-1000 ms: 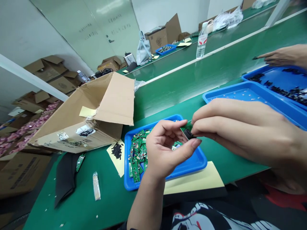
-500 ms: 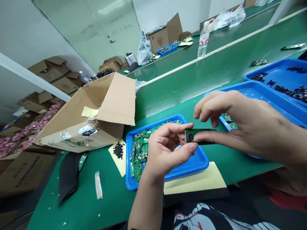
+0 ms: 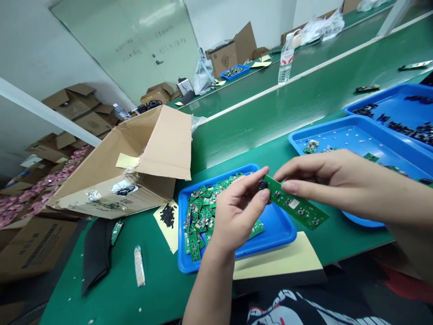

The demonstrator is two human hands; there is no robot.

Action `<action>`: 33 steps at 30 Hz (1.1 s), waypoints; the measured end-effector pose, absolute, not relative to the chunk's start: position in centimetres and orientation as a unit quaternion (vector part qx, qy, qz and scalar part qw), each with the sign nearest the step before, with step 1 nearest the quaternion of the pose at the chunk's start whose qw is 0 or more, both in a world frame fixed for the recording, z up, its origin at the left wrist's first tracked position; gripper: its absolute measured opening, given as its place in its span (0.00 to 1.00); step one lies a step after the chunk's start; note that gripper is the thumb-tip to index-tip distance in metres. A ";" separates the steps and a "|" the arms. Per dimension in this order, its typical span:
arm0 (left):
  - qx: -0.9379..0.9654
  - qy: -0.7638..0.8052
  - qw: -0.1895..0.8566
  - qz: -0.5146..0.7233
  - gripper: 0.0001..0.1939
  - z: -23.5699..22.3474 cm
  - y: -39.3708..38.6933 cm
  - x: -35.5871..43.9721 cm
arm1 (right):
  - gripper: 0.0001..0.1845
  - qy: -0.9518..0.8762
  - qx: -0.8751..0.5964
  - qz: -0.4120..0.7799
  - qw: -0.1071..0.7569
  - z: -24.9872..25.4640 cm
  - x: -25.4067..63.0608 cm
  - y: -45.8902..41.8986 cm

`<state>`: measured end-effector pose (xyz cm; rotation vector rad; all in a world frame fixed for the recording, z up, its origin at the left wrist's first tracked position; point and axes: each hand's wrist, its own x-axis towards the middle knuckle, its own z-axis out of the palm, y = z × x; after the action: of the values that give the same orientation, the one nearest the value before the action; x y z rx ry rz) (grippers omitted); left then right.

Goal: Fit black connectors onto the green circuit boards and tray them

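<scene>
Your green board [image 3: 297, 206], centre-right, has turned; it seems light, stiff — left hand [image 3: 232, 212] and right hand [image 3: 341, 183] pinching, edges best.

The bottle [image 3: 286, 61] stood behind your tray [image 3: 294, 235], and the big box [image 3: 125, 167] sat left of it.

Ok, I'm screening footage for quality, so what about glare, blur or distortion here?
Head view: pale glare on the green bench and the door; the door's writing too soft to read; the cardboard box apparently stretched by a wide lens; the circuit board fairly sharp.
</scene>
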<state>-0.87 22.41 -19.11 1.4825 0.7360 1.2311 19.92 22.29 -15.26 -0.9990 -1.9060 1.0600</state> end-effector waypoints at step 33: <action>0.535 0.332 0.594 0.501 0.09 -17.6 21.3 -0.6 | 0.08 -0.688 -0.408 0.351 0.488 -17.4 18.4 20.0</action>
<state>-0.58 21.27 -17.60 1.2423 0.7706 1.1639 18.38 19.95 -17.37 -0.9909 -1.6727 0.8530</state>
